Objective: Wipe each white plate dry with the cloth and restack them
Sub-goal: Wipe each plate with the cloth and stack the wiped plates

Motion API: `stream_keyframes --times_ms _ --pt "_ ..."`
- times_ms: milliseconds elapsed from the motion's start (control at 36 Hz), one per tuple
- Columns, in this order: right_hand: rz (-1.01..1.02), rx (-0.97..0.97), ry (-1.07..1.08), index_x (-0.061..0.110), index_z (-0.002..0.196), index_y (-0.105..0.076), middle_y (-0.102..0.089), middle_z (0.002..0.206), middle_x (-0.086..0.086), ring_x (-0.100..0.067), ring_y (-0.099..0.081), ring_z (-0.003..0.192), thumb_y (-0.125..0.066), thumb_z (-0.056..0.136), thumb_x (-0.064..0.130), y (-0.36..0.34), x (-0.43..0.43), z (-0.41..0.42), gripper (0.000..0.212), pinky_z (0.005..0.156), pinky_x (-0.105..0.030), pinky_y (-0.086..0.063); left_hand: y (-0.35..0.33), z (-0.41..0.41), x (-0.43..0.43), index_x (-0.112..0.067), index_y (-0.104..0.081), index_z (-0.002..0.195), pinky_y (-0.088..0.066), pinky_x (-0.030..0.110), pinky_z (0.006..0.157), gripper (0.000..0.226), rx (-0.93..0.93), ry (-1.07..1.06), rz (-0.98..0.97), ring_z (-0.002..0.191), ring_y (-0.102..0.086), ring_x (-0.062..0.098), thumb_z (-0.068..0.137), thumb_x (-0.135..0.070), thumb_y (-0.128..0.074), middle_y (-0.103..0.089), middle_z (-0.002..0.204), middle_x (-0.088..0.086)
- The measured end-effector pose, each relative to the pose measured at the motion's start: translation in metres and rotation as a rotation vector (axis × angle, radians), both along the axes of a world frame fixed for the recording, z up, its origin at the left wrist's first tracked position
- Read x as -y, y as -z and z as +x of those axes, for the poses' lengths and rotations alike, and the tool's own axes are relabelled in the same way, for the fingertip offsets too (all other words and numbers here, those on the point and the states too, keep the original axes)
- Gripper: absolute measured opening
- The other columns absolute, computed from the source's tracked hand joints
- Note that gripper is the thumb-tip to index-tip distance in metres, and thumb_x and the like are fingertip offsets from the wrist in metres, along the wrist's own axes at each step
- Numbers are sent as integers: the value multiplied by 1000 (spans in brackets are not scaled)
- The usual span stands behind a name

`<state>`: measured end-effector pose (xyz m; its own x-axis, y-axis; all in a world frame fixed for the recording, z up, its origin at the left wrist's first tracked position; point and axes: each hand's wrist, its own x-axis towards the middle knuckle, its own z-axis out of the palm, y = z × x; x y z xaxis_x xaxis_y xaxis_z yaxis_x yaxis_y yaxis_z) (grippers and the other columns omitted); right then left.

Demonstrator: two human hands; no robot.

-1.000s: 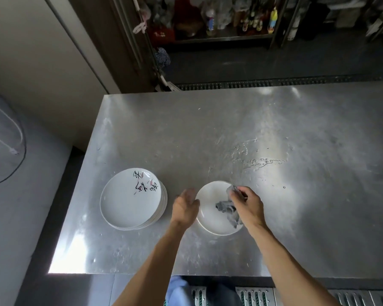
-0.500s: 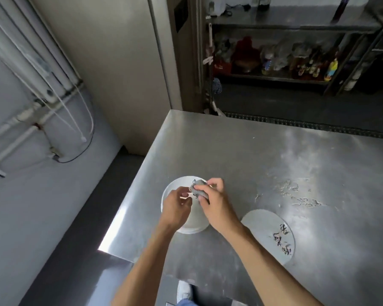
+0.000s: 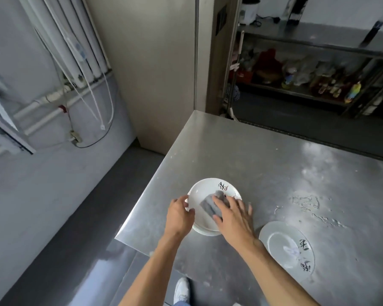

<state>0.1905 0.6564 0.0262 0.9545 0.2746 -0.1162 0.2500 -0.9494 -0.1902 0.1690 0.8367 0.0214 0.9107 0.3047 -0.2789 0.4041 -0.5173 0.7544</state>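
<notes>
While your left hand [image 3: 179, 215] is gripping the plate stack's [image 3: 205, 187] rim, your flat, open-fingered right hand [image 3: 233, 215] is pressing the cloth [image 3: 209, 205] onto it.

Stainless-steel table [image 3: 263, 164] lying under the fingers [image 3: 221, 203], with spilled water droplets [image 3: 307, 202] to their right. Far left of the fingers, white pipes [image 3: 71, 40] and a black cable [image 3: 97, 140] on the grey wall. Well beyond them, a metal shelf [image 3: 296, 90] of blurred colourful bottles [image 3: 354, 91]. Below them, a white shoe [image 3: 181, 290] on the floor.
</notes>
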Motion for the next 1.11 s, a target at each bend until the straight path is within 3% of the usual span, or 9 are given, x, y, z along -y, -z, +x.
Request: stream_keyframes --times_ms 111,222,444,583,667,750,861,1000,1111 --pt "112 -67 53 45 148 -38 -35 146 -1 -29 -27 144 -59 96 39 2 -4 -4 57 102 -47 -45 1 4 -1 -15 -67 134 -45 25 81 44 -35 -17 -37 102 -63 27 92 -2 -60 -64 106 6" --pt "177 -110 68 40 152 -35 -30 152 -8 -30 -20 149 -56 99 34 8 -5 -5 57 103 -44 -46 2 4 -1 -16 -67 133 -45 25 69 49 -40 -59 -99 78 -60 18 89 2 -58 -64 91 2" --pt "318 -86 111 39 149 -43 -41 149 3 -20 -38 142 -63 96 34 11 2 -2 58 103 -36 -46 1 4 1 -18 -66 135 -55 32 77 53 -56 -135 -242 97 -71 28 85 -3 -55 -77 108 9" --pt "484 -151 222 40 155 -26 -49 148 7 -19 -50 133 -66 92 44 8 4 -1 75 100 -36 -48 -4 7 0 -13 -70 126 -57 35 78 41 -54 -131 -294 87 -71 32 86 -5 -61 -69 90 6" --pt "535 -154 347 33 153 -34 -59 140 5 -20 -57 127 -68 89 49 6 0 1 74 98 -31 -46 -8 7 0 -12 -63 127 -62 37 73 39 -47 -141 -350 79 -75 28 89 -3 -61 -68 93 3" --pt "456 -96 361 24 136 -56 -66 129 2 -20 -61 119 -67 89 50 7 -7 3 54 97 -33 -45 -12 5 1 -13 -57 128 -59 28 58 39 -47 -160 -436 64 -68 18 91 0 -56 -69 100 3" --pt "120 69 326 25 115 -72 -63 124 4 -26 -55 120 -70 85 51 13 -12 5 40 112 -49 -26 -16 4 2 -13 -55 128 -59 27 58 39 -65 -172 -469 72 -68 21 91 1 -54 -72 105 9" --pt "287 280 283 13 80 -75 -67 94 -4 -32 -58 89 -77 81 20 6 -16 8 8 84 -43 -46 -16 1 -2 -12 -56 128 -59 28 58 39 -49 -192 -488 68 -68 20 91 0 -56 -73 108 11" --pt "692 14 316 19 71 -47 -47 62 7 -12 -41 60 -61 91 20 -8 -16 14 25 61 -32 -42 -19 2 -6 -11 -57 128 -62 35 64 38 -27 -200 -505 67 -68 20 92 2 -56 -75 108 13"
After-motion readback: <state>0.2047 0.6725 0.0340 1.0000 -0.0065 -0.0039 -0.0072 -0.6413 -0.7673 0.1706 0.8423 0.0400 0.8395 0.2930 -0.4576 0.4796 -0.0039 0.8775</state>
